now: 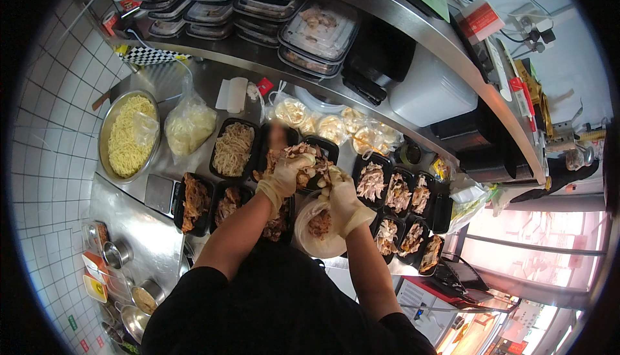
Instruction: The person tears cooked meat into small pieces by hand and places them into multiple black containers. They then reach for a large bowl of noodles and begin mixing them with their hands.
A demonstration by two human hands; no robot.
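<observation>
In a thin pale glove, my left hand (pixel 283 178) grips a piece of cooked meat (pixel 302 151), which looks like poultry on the bone. My right hand (pixel 346 205), gloved too, pinches the meat's right end with its fingertips. Below it stands a white round tub (pixel 302 238) with meat scraps (pixel 319 224) inside. Behind the held piece, a black tray (pixel 329 147) is partly hidden. To the left, black trays hold browned meat pieces (pixel 195 202). Shredded meat (pixel 371 180) fills several black trays on the right.
A steel bowl of yellow noodles (pixel 127 137), a bagged pale food (pixel 189 129) and a tray of brownish noodles (pixel 234 149) stand left. A small scale (pixel 160 192) lies nearby. Bagged round items (pixel 332 127) line the back. Above, a steel shelf (pixel 232 49) carries lidded containers (pixel 319 30).
</observation>
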